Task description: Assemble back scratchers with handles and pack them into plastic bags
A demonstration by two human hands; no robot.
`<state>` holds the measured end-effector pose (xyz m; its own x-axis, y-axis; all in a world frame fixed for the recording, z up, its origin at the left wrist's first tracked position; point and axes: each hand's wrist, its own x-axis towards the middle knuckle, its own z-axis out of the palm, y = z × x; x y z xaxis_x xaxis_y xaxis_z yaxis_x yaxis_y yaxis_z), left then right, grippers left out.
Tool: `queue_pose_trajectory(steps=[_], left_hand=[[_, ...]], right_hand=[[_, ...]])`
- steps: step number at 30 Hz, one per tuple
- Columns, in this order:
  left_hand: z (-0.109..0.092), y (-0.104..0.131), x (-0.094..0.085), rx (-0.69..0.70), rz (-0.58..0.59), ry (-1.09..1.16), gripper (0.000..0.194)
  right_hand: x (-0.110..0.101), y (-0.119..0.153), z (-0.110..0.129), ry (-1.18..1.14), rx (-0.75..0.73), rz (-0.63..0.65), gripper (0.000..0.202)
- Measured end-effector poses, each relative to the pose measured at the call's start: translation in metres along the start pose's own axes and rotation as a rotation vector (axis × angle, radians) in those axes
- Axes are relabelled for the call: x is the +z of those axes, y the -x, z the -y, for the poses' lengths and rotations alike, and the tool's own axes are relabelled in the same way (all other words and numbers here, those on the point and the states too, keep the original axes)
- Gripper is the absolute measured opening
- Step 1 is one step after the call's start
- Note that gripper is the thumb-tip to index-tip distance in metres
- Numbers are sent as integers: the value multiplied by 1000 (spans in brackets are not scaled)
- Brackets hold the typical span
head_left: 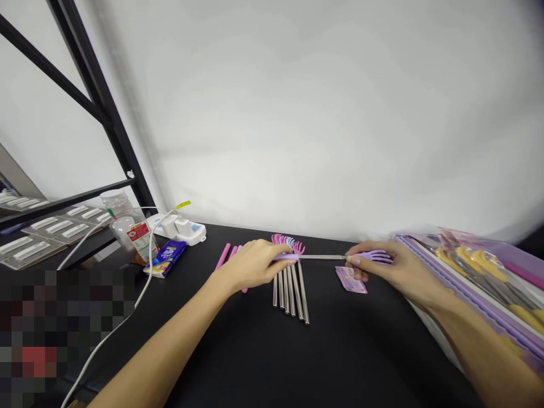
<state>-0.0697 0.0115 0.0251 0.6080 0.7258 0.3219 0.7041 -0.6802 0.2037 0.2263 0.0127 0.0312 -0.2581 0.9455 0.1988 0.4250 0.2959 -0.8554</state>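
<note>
A back scratcher with a thin metal rod (pixel 323 257) is stretched level between my two hands. My left hand (pixel 255 260) is closed round its purple handle (pixel 288 257). At the other end, my right hand (pixel 382 263) pinches the rod close to the purple claw head (pixel 374 256). Below my left hand several metal rods (pixel 291 292) lie side by side on the black table, with pink and light blue claw heads (pixel 284 242) at their far ends. Pink and purple handles (pixel 222 256) lie left of my left hand, which partly hides them. Under my right hand rests a small pink packet (pixel 351 280).
On the right stands a purple-edged box (pixel 450 297) with yellow and grey items in clear wrap. At left are a clear plastic jar (pixel 131 226), a blue packet (pixel 168 258), a white power strip (pixel 185 229) and a white cable (pixel 149 266). A black metal frame (pixel 114 133) rises there.
</note>
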Motion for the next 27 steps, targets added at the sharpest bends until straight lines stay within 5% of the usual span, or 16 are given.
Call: queue_pose_trajectory(steps=[5, 11, 17, 27], left_hand=[[2, -1, 4, 50, 44, 1, 39], [4, -1, 10, 113, 58, 13, 34], [-5, -2, 22, 179, -61, -67, 31], [-14, -1, 38, 307, -197, -380, 25]], right_hand=[[-4, 0, -3, 335, -75, 42, 33], [9, 0, -3, 439, -171, 104, 35], [6, 2, -2, 428, -91, 108, 39], [12, 4, 6, 161, 152, 301, 35]])
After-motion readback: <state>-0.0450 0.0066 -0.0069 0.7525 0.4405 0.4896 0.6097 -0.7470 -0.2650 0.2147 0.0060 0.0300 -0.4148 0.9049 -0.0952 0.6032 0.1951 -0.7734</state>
